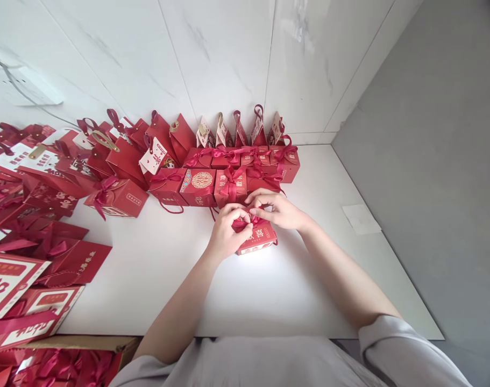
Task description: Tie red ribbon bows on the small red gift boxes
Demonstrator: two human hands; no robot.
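Note:
A red gift box (264,236) with pale printed characters lies on the white table in front of me, a dark red ribbon across its top. My left hand (229,230) is at the box's left side, thumb and fingertips pinched together on the ribbon. From the right, my right hand (277,209) reaches over the top with its fingers curled in and pinching at the same ribbon (259,221). The fingertips of both hands nearly meet, and they partly hide the ribbon between them. Just behind stands a row of red boxes tied with ribbon bows (231,185).
Many red gift boxes and bags (119,158) crowd the left and back of the white table (168,290). A cardboard carton (91,343) with more red boxes sits at the lower left. A white paper piece (361,219) lies near the right edge. Tiled wall (228,59) rises behind.

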